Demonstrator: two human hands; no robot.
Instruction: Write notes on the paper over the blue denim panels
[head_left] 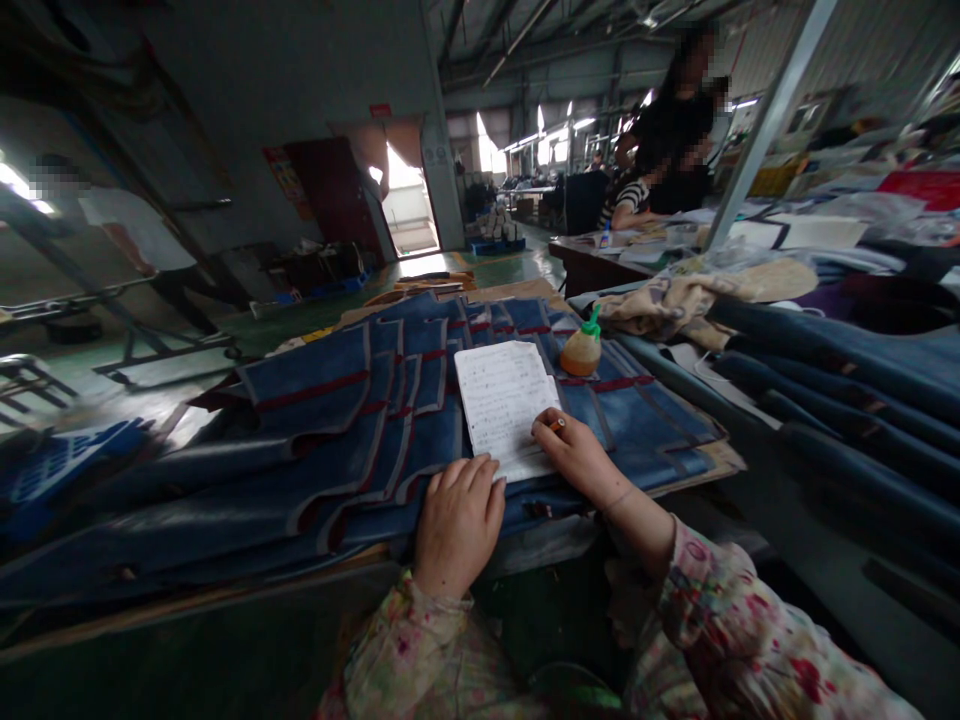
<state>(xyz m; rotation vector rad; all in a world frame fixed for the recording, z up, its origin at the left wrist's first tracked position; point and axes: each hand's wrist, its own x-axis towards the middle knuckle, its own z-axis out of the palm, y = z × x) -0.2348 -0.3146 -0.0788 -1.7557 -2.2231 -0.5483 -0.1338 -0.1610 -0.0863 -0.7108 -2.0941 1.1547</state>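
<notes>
A white notebook [501, 395] with lines of handwriting lies on a spread of overlapping blue pieces [307, 385] with grey edging and dark red strips. My right hand [574, 452] rests at the page's lower right, its fingers closed around a pen [557, 425] with an orange-brown barrel. At the page's lower left corner, my left hand [461, 520] lies flat, fingers stretched out and fingertips touching the paper's edge. Just beyond the notebook stands a squeeze bottle [582, 350] with a green nozzle and amber contents.
More blue pieces [862, 380] are stacked at the right, beside a crumpled beige cloth [675, 300]. A blue plastic crate [75, 460] sits low at the left. One person [142, 230] stands at the far left; others [637, 200] are around a table at the back right.
</notes>
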